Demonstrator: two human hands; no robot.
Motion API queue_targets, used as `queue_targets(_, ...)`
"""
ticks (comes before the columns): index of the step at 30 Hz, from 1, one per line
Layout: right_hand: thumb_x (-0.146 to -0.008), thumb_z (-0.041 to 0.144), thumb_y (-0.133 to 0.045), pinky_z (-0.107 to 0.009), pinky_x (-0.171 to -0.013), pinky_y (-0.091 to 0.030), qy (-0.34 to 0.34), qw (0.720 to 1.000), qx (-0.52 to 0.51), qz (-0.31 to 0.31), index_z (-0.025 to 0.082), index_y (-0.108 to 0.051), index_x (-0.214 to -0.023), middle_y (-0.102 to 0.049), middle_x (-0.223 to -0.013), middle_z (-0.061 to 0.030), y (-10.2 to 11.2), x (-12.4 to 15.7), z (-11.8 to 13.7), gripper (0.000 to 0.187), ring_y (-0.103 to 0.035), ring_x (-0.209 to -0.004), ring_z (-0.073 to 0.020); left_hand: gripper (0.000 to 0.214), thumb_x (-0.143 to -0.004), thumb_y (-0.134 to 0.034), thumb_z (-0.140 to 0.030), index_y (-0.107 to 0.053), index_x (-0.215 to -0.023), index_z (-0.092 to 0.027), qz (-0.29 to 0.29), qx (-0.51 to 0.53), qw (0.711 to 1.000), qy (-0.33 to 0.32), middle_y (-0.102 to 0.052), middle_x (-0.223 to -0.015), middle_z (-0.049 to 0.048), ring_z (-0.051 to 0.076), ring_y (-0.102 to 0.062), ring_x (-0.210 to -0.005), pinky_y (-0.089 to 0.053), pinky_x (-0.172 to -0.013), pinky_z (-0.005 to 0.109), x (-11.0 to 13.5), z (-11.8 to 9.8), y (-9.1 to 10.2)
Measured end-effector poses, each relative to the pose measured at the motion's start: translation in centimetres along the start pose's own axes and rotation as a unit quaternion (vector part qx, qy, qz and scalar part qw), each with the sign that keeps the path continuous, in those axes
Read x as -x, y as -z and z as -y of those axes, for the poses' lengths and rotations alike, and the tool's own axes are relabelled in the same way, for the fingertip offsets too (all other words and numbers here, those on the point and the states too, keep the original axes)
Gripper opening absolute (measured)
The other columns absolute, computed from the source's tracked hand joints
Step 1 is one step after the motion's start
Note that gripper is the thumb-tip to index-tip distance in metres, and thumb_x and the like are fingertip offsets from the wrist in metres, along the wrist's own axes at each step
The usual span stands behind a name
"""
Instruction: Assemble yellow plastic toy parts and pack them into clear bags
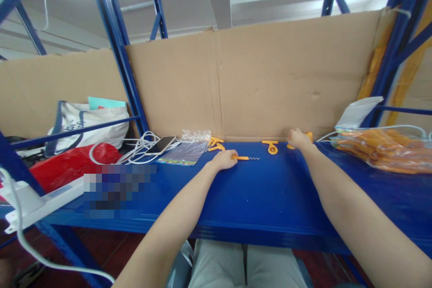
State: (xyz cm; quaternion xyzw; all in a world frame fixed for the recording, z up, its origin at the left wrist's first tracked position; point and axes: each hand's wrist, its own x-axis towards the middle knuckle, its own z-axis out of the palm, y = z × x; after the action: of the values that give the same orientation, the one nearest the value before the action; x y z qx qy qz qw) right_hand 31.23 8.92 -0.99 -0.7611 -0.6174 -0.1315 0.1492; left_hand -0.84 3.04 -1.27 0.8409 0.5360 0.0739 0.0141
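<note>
My left hand (225, 160) is closed around the end of an orange spiral-threaded piece with a thin metal coil (249, 158) pointing right, like a corkscrew. Just behind that hand lie several orange plastic parts (216, 142) with dark metal coils. At the back of the blue shelf, my right hand (297, 138) has its fingers closed on an orange plastic piece (309, 136), mostly hidden by the hand. Between the hands rests an orange T-shaped handle with a round ring (272, 147), touched by neither.
A clear plastic bag of orange parts (388, 148) lies at right. Left are a flat plastic packet (184, 150), a phone (161, 145), white cables (140, 150), a red bag (77, 164) and a power strip (57, 198). Cardboard (270, 81) walls the back between blue posts (114, 49).
</note>
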Motion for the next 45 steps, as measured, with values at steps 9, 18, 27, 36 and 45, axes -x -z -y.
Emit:
queue_targets(9,-0.078,0.025,-0.062,-0.031,-0.065,-0.052,0.032,0.992,-0.051,0.109,0.018,-0.070,-0.063,-0.066,-0.058,-0.0072,2.2,-0.4,-0.9,0.019,-0.068,-0.071,-0.0232,0.033,-0.085,-0.052,-0.023,-0.061,-0.117,-0.021,-0.011,0.003,1.000,0.008,-0.070,-0.113,0.0063,0.023,-0.065,-0.108,-0.048,-0.093,0.030,-0.1,0.1,0.0)
queue_targets(18,-0.079,0.036,-0.067,-0.039,-0.070,-0.053,0.068,0.968,-0.213,0.112,0.015,-0.068,-0.075,-0.071,-0.080,-0.0104,0.0,4.3,-1.1,0.022,-0.067,-0.076,-0.0280,0.033,-0.085,-0.053,-0.023,-0.063,-0.116,-0.020,-0.015,0.015,1.000,0.005,-0.070,-0.115,0.0068,0.021,-0.064,-0.108,-0.048,-0.092,0.027,-0.3,0.4,-0.3)
queue_targets(27,-0.083,0.032,-0.058,-0.037,-0.070,-0.052,0.133,0.973,-0.159,0.105,0.016,-0.068,-0.072,-0.070,-0.073,-0.0092,0.4,5.5,0.5,0.022,-0.068,-0.075,-0.0291,0.034,-0.084,-0.052,-0.032,-0.064,-0.115,-0.021,0.003,-0.010,0.998,0.060,-0.070,-0.114,0.0090,0.025,-0.064,-0.109,-0.050,-0.088,0.031,0.1,0.1,0.4)
queue_targets(36,-0.076,0.013,-0.058,-0.035,-0.089,-0.049,0.209,0.966,-0.154,0.003,0.018,-0.066,-0.107,-0.071,-0.109,-0.0101,1.6,5.5,1.3,0.033,-0.066,-0.102,-0.0265,0.025,-0.082,-0.055,-0.026,-0.062,-0.106,-0.021,-0.053,0.017,0.997,0.049,-0.073,-0.093,0.0040,0.020,-0.068,-0.091,-0.051,-0.076,0.026,0.0,0.5,0.2)
queue_targets(45,-0.076,0.017,-0.061,-0.032,-0.080,-0.049,0.263,0.939,-0.222,-0.010,0.019,-0.063,-0.097,-0.071,-0.097,-0.0071,3.3,6.9,3.3,0.021,-0.067,-0.088,-0.0226,0.029,-0.083,-0.057,-0.029,-0.060,-0.110,-0.021,-0.113,0.014,0.992,0.052,-0.072,-0.097,0.0059,0.023,-0.067,-0.095,-0.050,-0.077,0.029,-0.1,0.2,-0.1)
